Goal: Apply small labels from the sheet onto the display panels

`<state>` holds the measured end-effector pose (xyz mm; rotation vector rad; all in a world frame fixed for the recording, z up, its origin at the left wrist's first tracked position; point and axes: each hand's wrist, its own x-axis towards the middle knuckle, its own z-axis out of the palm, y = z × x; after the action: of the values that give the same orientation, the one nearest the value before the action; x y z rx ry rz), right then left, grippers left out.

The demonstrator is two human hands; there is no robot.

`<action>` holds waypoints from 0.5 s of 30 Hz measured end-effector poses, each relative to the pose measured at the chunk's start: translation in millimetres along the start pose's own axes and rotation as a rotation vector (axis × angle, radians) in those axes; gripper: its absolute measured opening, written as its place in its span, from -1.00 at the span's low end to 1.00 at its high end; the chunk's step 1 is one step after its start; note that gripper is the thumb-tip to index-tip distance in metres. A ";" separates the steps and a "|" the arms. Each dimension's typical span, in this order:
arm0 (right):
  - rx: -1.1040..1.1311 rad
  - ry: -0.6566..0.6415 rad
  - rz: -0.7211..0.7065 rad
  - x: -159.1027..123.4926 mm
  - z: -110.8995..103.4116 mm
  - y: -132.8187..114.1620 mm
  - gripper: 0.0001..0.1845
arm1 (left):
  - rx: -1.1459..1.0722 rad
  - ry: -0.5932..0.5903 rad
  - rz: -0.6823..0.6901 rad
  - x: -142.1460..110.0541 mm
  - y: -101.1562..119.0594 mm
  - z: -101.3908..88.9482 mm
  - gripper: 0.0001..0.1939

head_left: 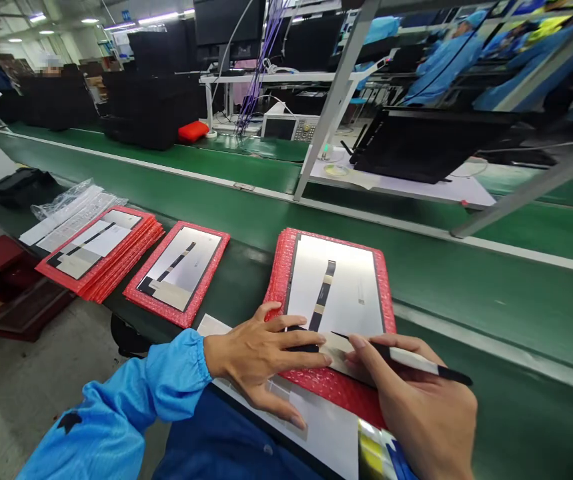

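A display panel (351,280) with a silvery back lies on a stack of red bubble-wrap sleeves (279,267) in front of me. A dark flex cable (323,293) runs up the panel's back. My left hand (266,350) rests with fingers spread across the panel's lower left part, beside the cable's lower end. In my right hand (416,393) is a slim pointed tool (411,359), white with black ends, gripped like a pen. Its thin dark tip is at the panel's lower edge, near a beige strip (336,350). My fingers partly cover that strip.
Left of the stack lie a single panel (186,260) on red bubble wrap and a taller pile of wrapped panels (121,257). Paper sheets (73,217) sit behind the pile. A metal frame post (333,100) rises beyond the green bench (246,177). People in blue work farther back.
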<state>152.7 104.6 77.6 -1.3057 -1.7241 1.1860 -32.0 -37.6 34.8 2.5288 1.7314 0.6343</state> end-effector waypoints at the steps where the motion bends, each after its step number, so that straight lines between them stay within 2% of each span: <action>1: -0.016 0.008 0.000 -0.2 -0.1 -1.8 -0.60 | 0.001 -0.005 -0.005 -1.1 0.5 0.6 -0.11; 7: -0.019 0.004 0.039 -0.4 -1.9 -10.5 -0.56 | 0.066 -0.006 -0.014 -7.8 3.8 4.9 -0.03; 15: -0.073 0.001 0.005 4.6 -3.1 -2.3 -0.53 | 0.078 0.032 0.043 -10.2 -3.4 10.5 -0.02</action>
<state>153.3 109.7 80.8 -1.3541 -1.7792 1.1352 -34.6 -43.2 21.1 2.6289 1.7499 0.6249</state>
